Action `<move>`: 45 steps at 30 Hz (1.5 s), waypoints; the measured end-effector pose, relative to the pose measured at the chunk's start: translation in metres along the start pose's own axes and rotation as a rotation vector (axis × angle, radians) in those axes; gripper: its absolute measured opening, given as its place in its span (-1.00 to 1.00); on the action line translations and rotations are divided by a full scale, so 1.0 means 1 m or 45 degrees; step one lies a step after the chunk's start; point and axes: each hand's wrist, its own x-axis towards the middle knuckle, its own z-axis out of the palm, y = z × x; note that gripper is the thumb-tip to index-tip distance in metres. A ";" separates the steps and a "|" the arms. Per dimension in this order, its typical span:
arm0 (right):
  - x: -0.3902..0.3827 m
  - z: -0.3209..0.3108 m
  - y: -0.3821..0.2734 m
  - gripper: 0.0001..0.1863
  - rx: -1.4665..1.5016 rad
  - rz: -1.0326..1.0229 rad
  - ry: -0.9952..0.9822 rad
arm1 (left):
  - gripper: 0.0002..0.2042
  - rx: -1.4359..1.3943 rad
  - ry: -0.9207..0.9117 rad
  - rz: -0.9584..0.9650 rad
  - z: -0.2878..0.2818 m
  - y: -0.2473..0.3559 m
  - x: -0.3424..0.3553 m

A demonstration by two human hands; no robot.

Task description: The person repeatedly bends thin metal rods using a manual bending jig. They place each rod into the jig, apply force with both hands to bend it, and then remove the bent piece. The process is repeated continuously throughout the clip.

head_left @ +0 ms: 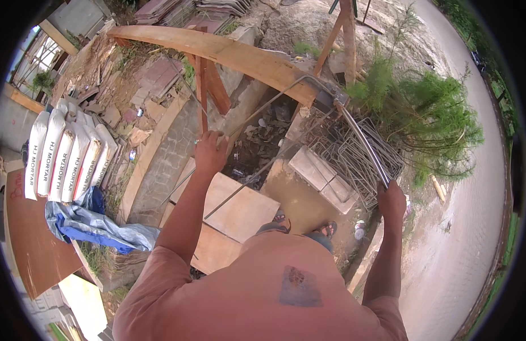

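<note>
My right hand [391, 200] is wrapped round the lower end of a shiny metal pipe [362, 136]. The pipe slants up to a small steel bending fixture [325, 98] at the near end of a long wooden beam [229, 52]. From that fixture a thin steel rod [263, 107] runs down and left to my left hand [212, 152], whose fingers are closed on it. A tangled pile of bent steel rod frames [368, 159] lies right of the fixture, partly behind the pipe.
Wooden posts [201, 91] hold up the beam. Pale slabs [322, 176] and boards [240, 207] lie near my feet, beside a rubble-filled trench [257, 136]. White sacks [70, 150] and a blue-grey tarp [101, 221] are at left. A green bush [428, 108] and a road [462, 170] are at right.
</note>
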 end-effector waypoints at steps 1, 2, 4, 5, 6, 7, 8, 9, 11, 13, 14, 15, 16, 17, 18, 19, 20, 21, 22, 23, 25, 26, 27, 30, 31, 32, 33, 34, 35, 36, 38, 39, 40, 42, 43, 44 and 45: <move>0.002 0.002 0.001 -0.59 -0.021 -0.036 -0.005 | -0.62 0.074 -0.078 -0.105 0.007 -0.028 0.010; 0.007 0.003 0.002 -0.59 -0.044 -0.069 -0.001 | -0.61 0.138 -0.151 -0.210 0.013 -0.052 0.011; 0.021 0.005 0.001 -0.59 -0.028 -0.093 0.007 | -0.60 -0.354 -0.708 -0.748 0.005 -0.047 0.037; 0.026 0.010 0.004 -0.59 0.008 -0.107 -0.007 | -0.60 -0.620 -0.988 -1.003 0.003 -0.042 0.043; 0.032 0.015 0.009 -0.59 0.048 -0.124 -0.016 | -0.59 -0.608 -0.952 -0.935 0.003 -0.045 0.039; 0.039 0.025 0.018 -0.60 0.078 -0.176 0.056 | -0.59 -0.589 -0.923 -0.854 0.003 -0.048 0.034; 0.047 0.034 0.026 -0.60 0.079 -0.203 0.114 | -0.58 -0.570 -0.892 -0.774 0.005 -0.048 0.027; 0.055 0.045 0.036 -0.61 0.086 -0.207 0.172 | -0.58 -0.608 -0.853 -0.830 -0.004 -0.029 0.026; 0.070 0.058 0.044 -0.61 0.096 -0.133 0.256 | -0.57 -0.683 -0.824 -0.960 -0.030 0.010 0.020; 0.082 0.067 0.048 -0.62 0.228 -0.176 0.342 | -0.58 -0.770 -0.809 -1.068 -0.051 0.048 0.008; 0.085 0.069 0.048 -0.63 0.299 -0.197 0.380 | -0.59 -0.814 -0.775 -1.101 -0.061 0.072 -0.001; 0.082 0.061 0.033 -0.66 0.400 -0.183 0.323 | -0.60 -0.757 -0.725 -0.976 -0.066 0.086 -0.015; 0.084 0.065 0.029 -0.67 0.671 -0.172 0.199 | -0.62 -0.703 -0.682 -0.841 -0.068 0.100 -0.024; 0.079 0.066 0.019 -0.68 0.850 -0.229 0.180 | -0.63 -0.687 -0.615 -0.827 -0.067 0.114 -0.030; 0.073 0.059 0.006 -0.68 0.963 -0.219 0.044 | -0.63 -0.671 -0.543 -0.814 -0.064 0.129 -0.032; 0.062 0.045 -0.009 -0.68 1.149 -0.194 -0.127 | -0.63 -0.767 -0.429 -0.852 -0.061 0.149 -0.027; 0.060 0.053 -0.011 -0.68 1.242 -0.255 -0.236 | -0.63 -0.938 -0.305 -0.896 -0.050 0.167 -0.020; 0.052 0.044 -0.025 -0.68 1.350 -0.305 -0.320 | -0.63 -1.102 -0.170 -0.943 -0.038 0.182 -0.010; 0.049 0.045 -0.032 -0.70 1.424 -0.363 -0.450 | -0.63 -1.272 -0.038 -0.979 -0.027 0.200 0.001; 0.048 0.046 -0.037 -0.76 1.511 -0.405 -0.592 | -0.64 -1.368 0.037 -0.935 -0.015 0.222 0.016; 0.045 0.034 -0.051 -0.81 1.612 -0.533 -0.751 | -0.65 -1.570 0.166 -0.803 0.008 0.270 0.049; 0.045 0.034 -0.057 -0.76 1.685 -0.625 -0.650 | -0.66 -1.677 0.214 -0.716 0.020 0.295 0.067; 0.047 0.033 -0.062 -0.71 1.756 -0.722 -0.552 | -0.66 -1.779 0.264 -0.627 0.029 0.319 0.081; 0.060 0.013 -0.060 -0.69 2.069 -0.594 -0.677 | -0.65 -1.897 0.372 -0.446 0.044 0.384 0.110; 0.076 0.011 -0.053 -0.68 1.969 -0.577 -0.606 | -0.65 -1.933 0.259 -0.282 0.047 0.391 0.109; 0.090 0.002 -0.042 -0.68 1.878 -0.571 -0.521 | -0.64 -1.522 0.343 -0.032 0.043 0.398 0.117; 0.097 -0.010 -0.032 -0.69 1.780 -0.556 -0.453 | -0.60 -1.095 0.421 0.179 0.032 0.400 0.121; 0.106 -0.017 -0.022 -0.70 1.686 -0.539 -0.386 | -0.57 -0.921 0.618 0.296 0.015 0.397 0.136; 0.119 -0.019 -0.001 -0.82 1.653 -0.459 -0.444 | -0.53 -0.801 0.739 0.347 -0.002 0.392 0.162; 0.127 -0.018 0.018 -0.80 1.670 -0.431 -0.410 | -0.46 -0.664 0.870 0.378 -0.020 0.385 0.188; 0.133 -0.012 0.052 -0.75 1.696 -0.371 -0.357 | -0.45 -0.649 1.055 0.435 -0.054 0.368 0.251; 0.131 -0.011 0.058 -0.75 1.660 -0.452 -0.303 | -0.39 -0.637 1.104 0.428 -0.082 0.362 0.276; 0.129 -0.011 0.064 -0.76 1.618 -0.525 -0.241 | -0.39 -0.708 1.114 0.438 -0.100 0.357 0.298; 0.126 -0.007 0.067 -0.76 1.602 -0.571 -0.241 | -0.42 -0.769 1.007 0.372 -0.120 0.349 0.327; 0.123 -0.003 0.065 -0.77 1.628 -0.547 -0.310 | -0.44 -0.750 0.892 0.293 -0.126 0.344 0.335; 0.120 0.001 0.062 -0.77 1.653 -0.523 -0.378 | -0.43 -0.729 0.778 0.214 -0.128 0.338 0.340; 0.120 0.007 0.056 -0.77 1.638 -0.564 -0.420 | -0.46 -0.675 0.757 0.209 -0.123 0.331 0.345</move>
